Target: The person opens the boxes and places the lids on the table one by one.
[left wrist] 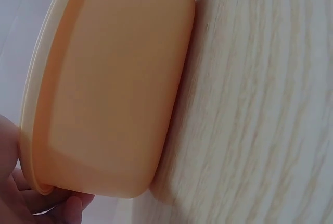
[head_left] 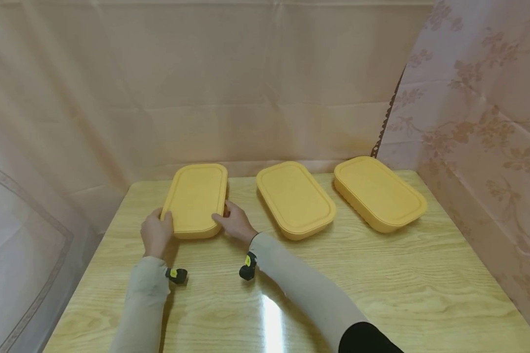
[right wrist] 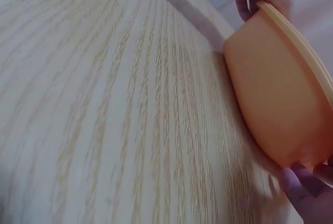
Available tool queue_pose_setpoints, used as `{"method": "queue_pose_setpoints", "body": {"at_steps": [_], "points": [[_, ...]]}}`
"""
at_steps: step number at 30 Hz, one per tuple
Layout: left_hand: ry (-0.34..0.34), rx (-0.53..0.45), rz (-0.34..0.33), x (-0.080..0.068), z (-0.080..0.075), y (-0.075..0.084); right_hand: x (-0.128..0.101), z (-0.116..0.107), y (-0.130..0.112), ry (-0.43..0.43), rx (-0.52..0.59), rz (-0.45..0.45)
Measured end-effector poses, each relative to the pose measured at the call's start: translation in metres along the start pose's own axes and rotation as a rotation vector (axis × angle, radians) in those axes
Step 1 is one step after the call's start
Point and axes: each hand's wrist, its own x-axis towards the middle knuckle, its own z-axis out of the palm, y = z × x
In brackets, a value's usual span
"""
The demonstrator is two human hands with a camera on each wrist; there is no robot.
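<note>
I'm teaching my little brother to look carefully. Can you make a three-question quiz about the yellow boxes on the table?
1. How many yellow lidded boxes stand on the wooden table?
2. True or false: both hands hold the middle box.
3. Which box has a ribbed side: A the left box, B the right box?

Key
1. Three.
2. False: the left hand and right hand hold the left box at its near corners.
3. B.
</note>
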Motion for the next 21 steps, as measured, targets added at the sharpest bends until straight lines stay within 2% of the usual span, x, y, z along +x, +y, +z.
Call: {"method": "queue_pose_setpoints", "body": {"at_steps": [7,21], "points": [[0.025,0.072,0.019,-0.0005,-0.0041,0.0020,0.0003,0.0018,-0.0071,-0.060,-0.032,-0.005],[-0.020,0.092,0.007,0.0018,0.0038,0.0014,-0.0021,-0.0019,-0.0063,-0.078,-0.061,0.014]]}}
